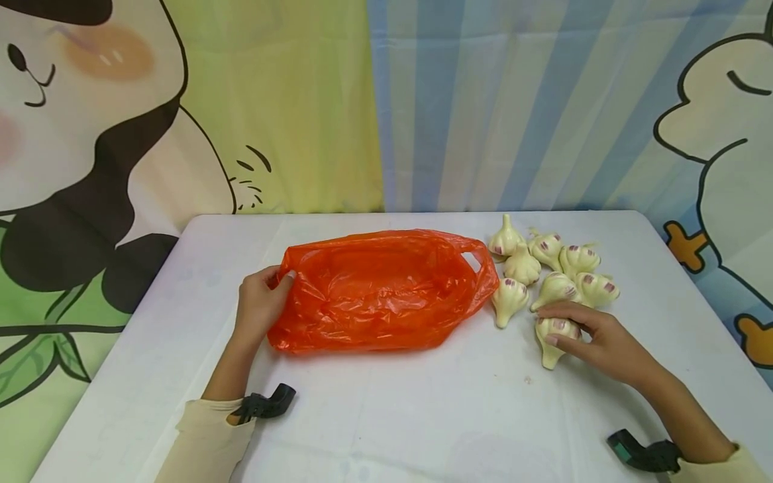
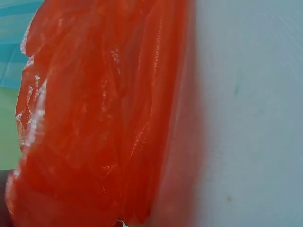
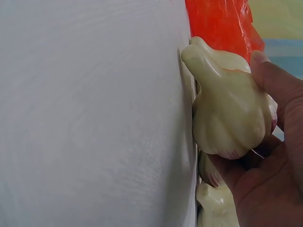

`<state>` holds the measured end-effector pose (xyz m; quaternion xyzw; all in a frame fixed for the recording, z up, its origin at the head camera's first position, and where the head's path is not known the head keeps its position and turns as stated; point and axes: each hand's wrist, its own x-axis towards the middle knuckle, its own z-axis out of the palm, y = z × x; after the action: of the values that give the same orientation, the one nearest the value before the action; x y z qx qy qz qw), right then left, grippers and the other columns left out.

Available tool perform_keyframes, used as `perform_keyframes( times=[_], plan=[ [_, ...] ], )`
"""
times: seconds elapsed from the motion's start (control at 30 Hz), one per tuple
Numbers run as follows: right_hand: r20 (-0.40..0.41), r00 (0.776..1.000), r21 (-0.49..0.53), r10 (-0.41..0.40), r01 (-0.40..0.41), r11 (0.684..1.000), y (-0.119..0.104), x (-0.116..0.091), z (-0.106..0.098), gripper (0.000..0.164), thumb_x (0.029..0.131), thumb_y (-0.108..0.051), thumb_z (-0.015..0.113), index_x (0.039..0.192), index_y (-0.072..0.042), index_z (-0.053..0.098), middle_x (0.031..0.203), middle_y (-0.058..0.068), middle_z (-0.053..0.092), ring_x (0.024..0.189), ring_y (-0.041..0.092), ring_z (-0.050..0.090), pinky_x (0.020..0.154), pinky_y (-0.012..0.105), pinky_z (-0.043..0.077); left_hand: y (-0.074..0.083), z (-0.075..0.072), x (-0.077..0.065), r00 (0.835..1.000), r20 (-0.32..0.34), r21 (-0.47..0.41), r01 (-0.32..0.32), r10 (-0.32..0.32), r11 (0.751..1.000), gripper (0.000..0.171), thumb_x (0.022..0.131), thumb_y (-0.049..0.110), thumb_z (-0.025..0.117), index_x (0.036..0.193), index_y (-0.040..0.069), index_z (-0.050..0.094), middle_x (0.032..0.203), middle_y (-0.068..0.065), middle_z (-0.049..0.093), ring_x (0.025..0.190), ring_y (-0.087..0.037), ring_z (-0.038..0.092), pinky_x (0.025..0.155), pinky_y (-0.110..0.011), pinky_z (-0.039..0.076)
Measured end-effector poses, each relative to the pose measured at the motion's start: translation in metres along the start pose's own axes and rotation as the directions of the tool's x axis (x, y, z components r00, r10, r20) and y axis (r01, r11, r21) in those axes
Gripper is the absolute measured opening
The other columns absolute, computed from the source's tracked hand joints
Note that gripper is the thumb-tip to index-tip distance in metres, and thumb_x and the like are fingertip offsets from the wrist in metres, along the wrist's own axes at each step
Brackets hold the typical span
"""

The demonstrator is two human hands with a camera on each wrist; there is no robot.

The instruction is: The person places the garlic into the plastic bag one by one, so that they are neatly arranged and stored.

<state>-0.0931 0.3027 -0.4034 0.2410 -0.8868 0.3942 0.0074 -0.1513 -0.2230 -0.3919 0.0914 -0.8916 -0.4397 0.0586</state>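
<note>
A red plastic bag (image 1: 374, 295) lies on its side across the table, its handle loop pointing right. My left hand (image 1: 261, 302) pinches the bag's left edge between thumb and fingers; in the left wrist view the bag (image 2: 99, 113) fills much of the picture. On the right, my right hand (image 1: 610, 339) grips a garlic bulb (image 1: 557, 335) between thumb and fingers, at the front of the pile. The right wrist view shows this garlic bulb (image 3: 229, 104) close up, with the thumb above and fingers below it. Whether it touches the table is unclear.
Several more garlic bulbs (image 1: 555, 288) sit clustered behind the right hand, one garlic bulb (image 1: 508, 300) close to the bag's right end. The white table (image 1: 423, 416) ends at a cartoon-printed curtain (image 1: 471, 100). Small dark crumbs lie on the cloth in front.
</note>
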Motion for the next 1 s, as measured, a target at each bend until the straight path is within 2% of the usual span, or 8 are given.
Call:
perform_keyframes(
  times=[0.07,0.2,0.4,0.53,0.63,0.77,0.9,1.0],
  plan=[
    [-0.003,1.000,-0.004,0.006,-0.006,1.000,-0.001,0.000,0.000,0.037,0.086,0.000,0.071,0.122,-0.008,0.066,0.121,0.009,0.063,0.117,-0.005,0.047,0.089,0.008,0.039,0.001,-0.001,-0.001,1.000,-0.014,-0.001,-0.004,0.004,1.000,0.040,0.100,0.030,0.054,0.123,0.000,0.065,0.099,-0.016,0.065,0.084,-0.026,0.054,0.066,-0.020,0.050],
    [-0.011,1.000,-0.020,0.015,-0.015,1.000,-0.001,0.000,0.000,0.037,0.087,-0.001,0.071,0.122,-0.009,0.066,0.121,0.009,0.063,0.115,-0.005,0.047,0.087,0.008,0.040,0.005,-0.003,-0.003,0.999,-0.032,-0.006,-0.018,0.018,1.000,0.040,0.100,0.032,0.052,0.122,0.001,0.066,0.099,-0.016,0.065,0.082,-0.025,0.054,0.063,-0.019,0.050],
    [-0.039,0.999,-0.059,0.032,-0.035,0.998,-0.003,0.000,0.000,0.038,0.086,-0.002,0.073,0.122,-0.010,0.066,0.120,0.001,0.062,0.103,-0.002,0.051,0.071,0.015,0.045,0.007,-0.004,-0.004,0.999,-0.033,0.000,-0.032,0.032,0.999,0.042,0.100,0.032,0.052,0.121,-0.001,0.066,0.098,-0.017,0.064,0.082,-0.026,0.053,0.062,-0.020,0.050],
    [-0.061,0.998,-0.022,0.031,-0.032,0.999,-0.008,0.001,-0.001,0.038,0.085,0.000,0.072,0.122,-0.009,0.066,0.117,-0.003,0.063,0.088,0.004,0.050,0.062,0.020,0.043,0.006,-0.004,-0.004,0.999,-0.028,-0.006,-0.036,0.036,0.999,0.043,0.100,0.033,0.052,0.121,-0.001,0.066,0.096,-0.017,0.065,0.081,-0.026,0.054,0.062,-0.020,0.050],
    [-0.085,0.996,0.031,0.016,-0.014,0.999,-0.014,0.004,-0.003,0.038,0.086,0.003,0.071,0.122,-0.007,0.066,0.115,-0.003,0.064,0.085,0.007,0.049,0.060,0.022,0.042,0.006,-0.005,-0.003,0.999,-0.026,0.001,-0.042,0.042,0.999,0.043,0.100,0.034,0.052,0.120,-0.001,0.067,0.094,-0.016,0.065,0.079,-0.025,0.054,0.061,-0.021,0.049],
    [-0.110,0.994,0.095,-0.009,0.020,0.995,-0.021,0.010,-0.007,0.039,0.086,0.009,0.067,0.123,-0.003,0.064,0.117,-0.002,0.064,0.095,0.007,0.054,0.067,0.017,0.045,0.007,-0.006,-0.004,0.999,-0.015,0.005,-0.032,0.032,0.999,0.043,0.100,0.034,0.052,0.121,-0.001,0.066,0.095,-0.016,0.065,0.080,-0.025,0.053,0.062,-0.021,0.048],
    [-0.116,0.993,0.124,-0.035,0.049,0.991,-0.027,0.016,-0.011,0.040,0.085,0.014,0.065,0.123,0.000,0.063,0.119,-0.001,0.064,0.109,0.007,0.055,0.076,0.013,0.047,0.007,-0.006,-0.004,1.000,0.001,-0.001,-0.020,0.020,1.000,0.044,0.100,0.034,0.052,0.123,0.000,0.065,0.098,-0.016,0.065,0.082,-0.026,0.054,0.064,-0.020,0.049],
    [-0.114,0.992,0.127,-0.050,0.064,0.990,-0.032,0.022,-0.013,0.040,0.085,0.014,0.065,0.123,0.000,0.063,0.120,0.002,0.065,0.112,0.007,0.055,0.080,0.013,0.048,0.007,-0.006,-0.003,1.000,0.001,0.003,-0.031,0.031,0.999,0.043,0.100,0.034,0.052,0.122,0.000,0.066,0.097,-0.016,0.065,0.081,-0.026,0.054,0.063,-0.021,0.049]
  ],
)
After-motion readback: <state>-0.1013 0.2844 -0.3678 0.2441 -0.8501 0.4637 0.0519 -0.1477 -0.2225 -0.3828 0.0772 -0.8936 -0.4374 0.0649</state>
